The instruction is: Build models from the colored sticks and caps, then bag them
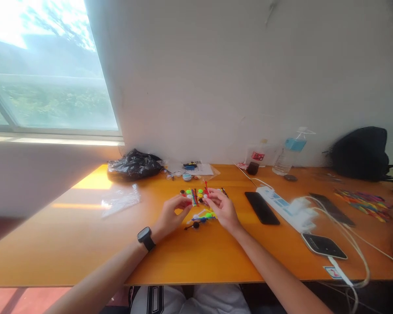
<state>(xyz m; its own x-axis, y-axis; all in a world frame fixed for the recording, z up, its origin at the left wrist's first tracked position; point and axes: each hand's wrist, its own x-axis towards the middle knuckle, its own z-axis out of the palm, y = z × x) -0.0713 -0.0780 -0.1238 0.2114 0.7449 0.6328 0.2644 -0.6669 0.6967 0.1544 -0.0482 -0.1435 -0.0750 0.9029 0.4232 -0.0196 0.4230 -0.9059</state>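
My left hand (172, 212), with a black watch on its wrist, is closed in a pinch at the left side of a cluster of small plastic parts; what lies in its fingertips I cannot make out. Between the fingers of my right hand (225, 210) a small red arrow-tipped stick (206, 186) stands upright. Among the hands are coloured round pieces and a bunch of thin coloured sticks (194, 197). Closer to me lie a blue stick (203, 218), yellow and white parts, and a black arrow-tipped stick with a round black piece (195, 225).
A black plastic bag (134, 165) and a clear bag (122, 200) lie left. To the right are a black phone (261, 208), a white power strip (280, 205) with cables, and another phone (324, 245). Bottles (282, 162), coloured sticks (363, 203) and a black backpack (360, 152) sit farther off.
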